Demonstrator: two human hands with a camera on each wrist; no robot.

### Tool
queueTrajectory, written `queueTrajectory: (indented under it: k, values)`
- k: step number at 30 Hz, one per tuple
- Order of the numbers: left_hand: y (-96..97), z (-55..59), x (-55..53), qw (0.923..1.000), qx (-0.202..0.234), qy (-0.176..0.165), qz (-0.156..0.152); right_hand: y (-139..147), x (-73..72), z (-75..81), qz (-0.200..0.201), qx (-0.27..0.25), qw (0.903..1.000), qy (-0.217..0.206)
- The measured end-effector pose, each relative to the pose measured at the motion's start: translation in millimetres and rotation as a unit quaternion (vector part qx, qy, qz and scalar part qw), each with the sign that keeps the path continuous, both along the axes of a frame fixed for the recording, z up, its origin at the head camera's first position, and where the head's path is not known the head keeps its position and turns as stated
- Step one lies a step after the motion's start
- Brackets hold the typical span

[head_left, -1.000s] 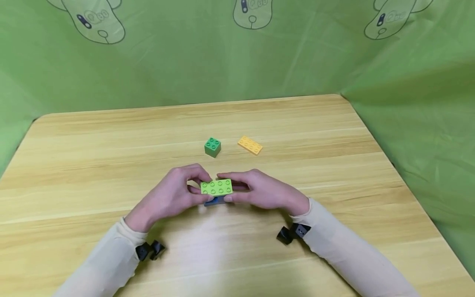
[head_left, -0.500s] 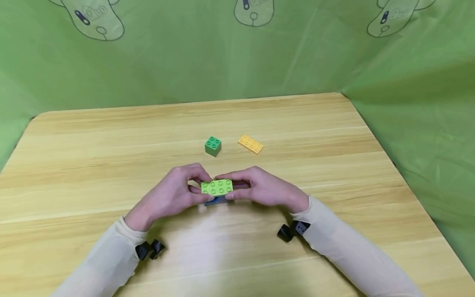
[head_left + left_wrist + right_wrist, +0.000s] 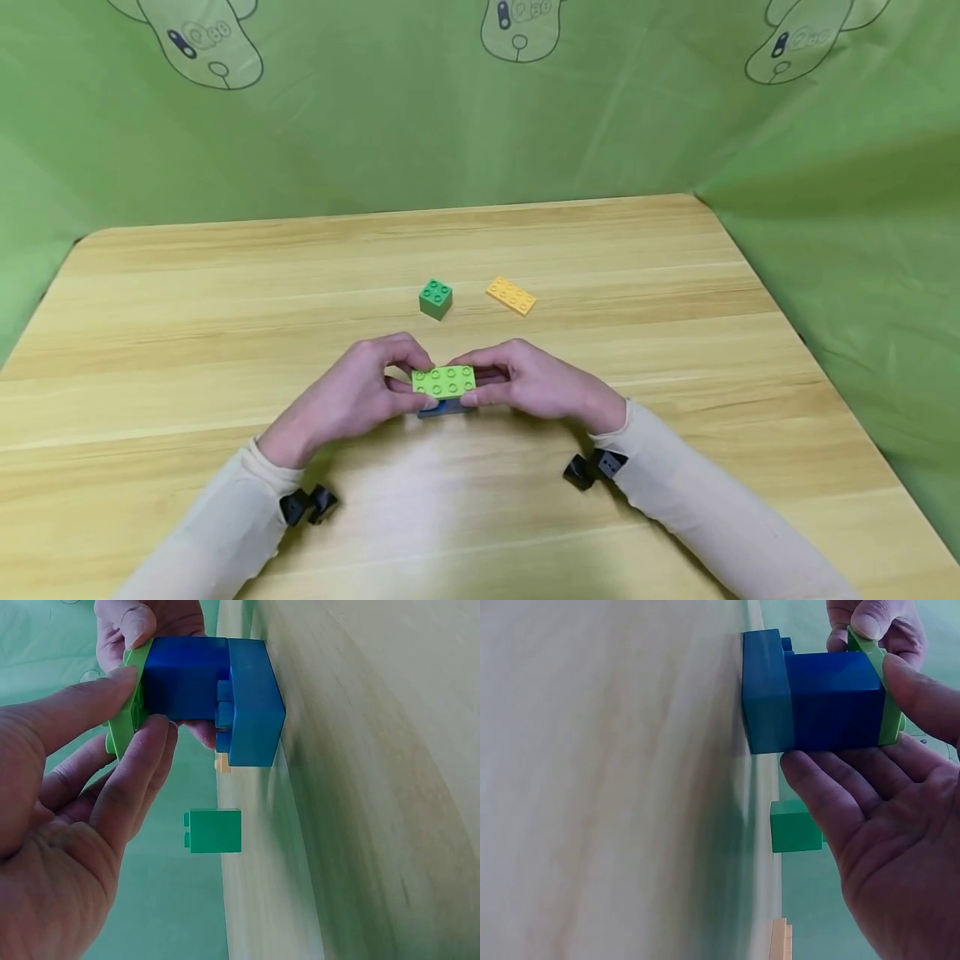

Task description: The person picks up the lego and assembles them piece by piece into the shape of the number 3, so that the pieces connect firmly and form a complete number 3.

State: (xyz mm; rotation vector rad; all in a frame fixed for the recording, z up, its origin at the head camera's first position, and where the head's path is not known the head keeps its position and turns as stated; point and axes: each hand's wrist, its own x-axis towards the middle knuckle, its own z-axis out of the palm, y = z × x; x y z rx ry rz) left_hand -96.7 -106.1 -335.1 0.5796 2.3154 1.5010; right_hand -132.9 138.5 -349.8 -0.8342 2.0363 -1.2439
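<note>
A lime-green flat building brick (image 3: 444, 381) tops a small stack in front of me. Beneath it come a dark blue brick (image 3: 187, 679) and, on the table, a teal-blue brick (image 3: 259, 705). The lime brick overhangs the dark blue one on the left. My left hand (image 3: 352, 396) pinches that overhanging end between thumb and fingers. From the other side my right hand (image 3: 540, 383) holds the stack, its thumb at the lime brick's edge and its fingers along the far side of the dark blue brick. Seen from above, the hands and lime brick hide most of the lower bricks.
Beyond the hands stands a green square brick (image 3: 436, 302) on the wooden table (image 3: 225, 275). To its right lies a flat orange brick (image 3: 512, 296). Green cloth (image 3: 375, 125) hangs behind the table and along its right side.
My right thumb has shifted slightly up, from the lower blue part toward the lime brick's edge. The left hand keeps its hold. The whole head view has moved a little.
</note>
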Motion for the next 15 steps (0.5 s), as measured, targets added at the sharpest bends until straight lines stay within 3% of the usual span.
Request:
queueTrajectory:
  k: [6,15]
  values:
    - [-0.1,-0.2,-0.3,0.9999,0.000,-0.013,0.003,-0.2,0.2,1.2,0.000,0.007,1.0000,0.005]
    - [-2.4,-2.1,-1.0,0.9998,-0.019,0.008,0.006,-1.3,0.4,1.2,-0.007,0.015,0.9999,0.003]
